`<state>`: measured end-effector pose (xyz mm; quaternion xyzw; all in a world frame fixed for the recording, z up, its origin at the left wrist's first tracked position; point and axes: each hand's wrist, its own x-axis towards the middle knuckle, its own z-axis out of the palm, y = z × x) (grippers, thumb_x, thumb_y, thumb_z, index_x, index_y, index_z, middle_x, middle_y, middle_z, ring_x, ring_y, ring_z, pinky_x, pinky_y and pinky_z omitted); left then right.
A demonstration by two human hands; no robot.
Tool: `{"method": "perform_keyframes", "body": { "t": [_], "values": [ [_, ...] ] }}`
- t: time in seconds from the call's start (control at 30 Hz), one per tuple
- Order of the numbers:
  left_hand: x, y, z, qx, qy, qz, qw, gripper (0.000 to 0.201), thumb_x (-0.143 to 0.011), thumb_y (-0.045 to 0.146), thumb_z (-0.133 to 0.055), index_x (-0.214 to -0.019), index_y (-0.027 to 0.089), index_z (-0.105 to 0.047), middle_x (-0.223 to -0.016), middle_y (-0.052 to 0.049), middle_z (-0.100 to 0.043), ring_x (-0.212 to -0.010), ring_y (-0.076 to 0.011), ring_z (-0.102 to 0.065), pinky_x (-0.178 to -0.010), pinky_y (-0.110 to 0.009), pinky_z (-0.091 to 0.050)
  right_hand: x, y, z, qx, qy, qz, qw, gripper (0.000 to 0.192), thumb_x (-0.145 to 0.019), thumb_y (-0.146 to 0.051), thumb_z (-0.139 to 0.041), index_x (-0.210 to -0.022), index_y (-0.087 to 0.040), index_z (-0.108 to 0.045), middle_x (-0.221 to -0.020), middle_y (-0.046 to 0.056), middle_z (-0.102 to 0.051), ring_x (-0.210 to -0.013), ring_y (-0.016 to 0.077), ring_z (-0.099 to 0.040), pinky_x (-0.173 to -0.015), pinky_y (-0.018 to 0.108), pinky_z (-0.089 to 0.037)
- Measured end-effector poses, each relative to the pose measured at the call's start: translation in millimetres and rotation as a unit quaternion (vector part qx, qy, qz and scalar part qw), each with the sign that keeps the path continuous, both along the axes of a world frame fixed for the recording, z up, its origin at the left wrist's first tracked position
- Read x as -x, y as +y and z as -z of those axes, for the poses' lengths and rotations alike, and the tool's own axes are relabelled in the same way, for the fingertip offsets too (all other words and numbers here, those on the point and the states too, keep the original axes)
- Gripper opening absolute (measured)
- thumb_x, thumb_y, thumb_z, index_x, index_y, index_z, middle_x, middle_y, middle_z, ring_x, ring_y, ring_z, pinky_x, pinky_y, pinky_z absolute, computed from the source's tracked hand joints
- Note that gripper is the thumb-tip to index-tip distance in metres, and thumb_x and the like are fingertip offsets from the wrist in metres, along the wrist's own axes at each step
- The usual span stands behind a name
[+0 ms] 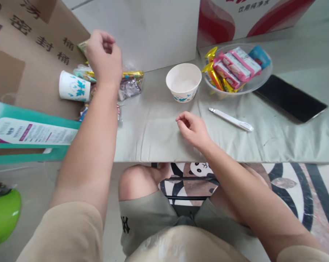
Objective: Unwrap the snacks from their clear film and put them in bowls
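My left hand (105, 60) is raised over the pile of snack packets at the left, its fingers curled. A green-edged packet (83, 46) shows just beside it; whether the fingers grip it is hidden. My right hand (193, 130) hovers low near the table's front, fingers closed together, with nothing visible in them. In front of it stands a white paper bowl (184, 82) with blue leaf prints. To the right of that hand lies a white utility knife (231, 119). Shiny wrapped packets (129, 89) lie under and beside my left forearm.
A clear plastic bowl (248, 87) holds pink and yellow snack packets. Next to it lies a black phone (292, 97). At the left, a paper cup (74, 86) lies tilted by a cardboard box (41, 62) and a teal container (33, 133). A red-and-white box (243, 22) stands behind.
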<state>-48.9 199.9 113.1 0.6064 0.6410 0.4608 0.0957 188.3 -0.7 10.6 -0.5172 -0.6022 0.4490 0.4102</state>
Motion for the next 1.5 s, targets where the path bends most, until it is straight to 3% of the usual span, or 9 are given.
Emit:
{"method": "perform_keyframes", "body": {
  "t": [0.13, 0.37, 0.5, 0.8, 1.1, 1.2, 1.27, 1.4, 1.5],
  "values": [
    [67, 13, 35.4, 0.117, 0.086, 0.038, 0.989, 0.061, -0.052, -0.011, -0.085, -0.1, 0.019, -0.063, -0.115, 0.003, -0.066, -0.112, -0.0167, -0.046, -0.126, -0.043, -0.027, 8, -3, 7.2, -0.002, -0.062, -0.018, 0.998, 0.018, -0.085, -0.034, -0.049, -0.086, -0.02, -0.06, -0.066, 0.0, -0.058, -0.062, 0.0148, -0.05, -0.065, 0.029, -0.037],
    [101, 63, 68.0, 0.256, 0.164, 0.034, 0.952, 0.048, -0.05, -0.001, -0.09, -0.091, 0.014, -0.07, -0.108, -0.003, -0.073, -0.114, -0.023, -0.053, -0.125, -0.065, -0.019, 10, -6, 11.6, -0.032, -0.125, -0.045, 0.991, 0.018, -0.087, -0.03, -0.049, -0.089, -0.02, -0.063, -0.07, 0.003, -0.064, -0.063, 0.016, -0.055, -0.066, 0.03, -0.039],
    [107, 74, 58.1, 0.29, 0.182, 0.042, 0.939, 0.047, -0.041, -0.007, -0.091, -0.078, 0.016, -0.072, -0.067, 0.006, -0.062, -0.09, -0.0177, -0.051, -0.123, -0.061, -0.027, 10, -6, 10.3, -0.036, -0.146, -0.058, 0.987, 0.018, -0.086, -0.027, -0.048, -0.089, -0.019, -0.064, -0.072, 0.003, -0.065, -0.064, 0.016, -0.056, -0.067, 0.03, -0.039],
    [68, 15, 14.0, 0.289, 0.079, -0.011, 0.954, 0.031, -0.058, -0.004, -0.09, -0.082, 0.004, -0.071, -0.066, 0.004, -0.061, -0.09, -0.0145, -0.053, -0.119, -0.059, -0.031, 10, -6, 6.9, -0.023, -0.16, -0.068, 0.985, 0.018, -0.088, -0.027, -0.048, -0.091, -0.02, -0.065, -0.075, 0.004, -0.067, -0.067, 0.0169, -0.058, -0.069, 0.03, -0.039],
    [43, -7, -26.2, 0.032, -0.202, -0.055, 0.977, 0.027, -0.093, -0.01, -0.049, -0.097, 0.016, -0.053, -0.086, 0.005, -0.062, -0.079, -0.0078, -0.063, -0.1, -0.039, -0.059, 11, -5, 8.6, -0.023, -0.104, -0.048, 0.993, 0.016, -0.085, -0.029, -0.05, -0.088, -0.019, -0.063, -0.07, 0.002, -0.063, -0.065, 0.0155, -0.055, -0.068, 0.031, -0.04],
    [20, -51, 0.5, -0.092, -0.299, 0.155, 0.937, 0.014, -0.094, 0.012, -0.067, -0.1, 0.017, -0.055, -0.093, 0.002, -0.071, -0.091, -0.0127, -0.07, -0.098, -0.037, -0.06, 12, -3, 6.9, 0.026, 0.015, -0.025, 0.999, 0.02, -0.085, -0.039, -0.052, -0.09, -0.021, -0.059, -0.071, 0.001, -0.061, -0.066, 0.0151, -0.058, -0.068, 0.03, -0.045],
    [-4, -96, 30.3, -0.154, -0.347, 0.258, 0.888, 0.038, -0.085, 0.045, -0.079, -0.111, 0.023, -0.063, -0.108, -0.001, -0.073, -0.102, -0.0183, -0.072, -0.096, -0.039, -0.061, 12, -2, 4.5, 0.098, 0.143, -0.03, 0.984, 0.034, -0.086, -0.052, -0.05, -0.1, -0.022, -0.056, -0.084, 0.004, -0.067, -0.073, 0.0167, -0.064, -0.068, 0.03, -0.05],
    [-39, -174, 76.9, -0.038, -0.255, 0.304, 0.917, 0.036, -0.084, 0.058, -0.075, -0.109, 0.032, -0.069, -0.109, -0.003, -0.071, -0.111, -0.0241, -0.072, -0.093, -0.039, -0.061, 4, -6, -2.5, 0.195, 0.31, -0.122, 0.923, 0.067, -0.078, -0.076, -0.046, -0.122, -0.026, -0.051, -0.137, 0.014, -0.063, -0.104, 0.0255, -0.071, -0.071, 0.035, -0.058],
    [-38, -193, 89.0, -0.008, -0.208, 0.322, 0.924, 0.036, -0.084, 0.061, -0.071, -0.105, 0.031, -0.07, -0.112, -0.006, -0.071, -0.121, -0.028, -0.068, -0.106, -0.045, -0.056, -3, -13, -6.9, 0.199, 0.342, -0.174, 0.902, 0.077, -0.072, -0.08, -0.053, -0.128, -0.027, -0.05, -0.142, 0.014, -0.06, -0.106, 0.0273, -0.071, -0.074, 0.038, -0.06]
  ]
}}
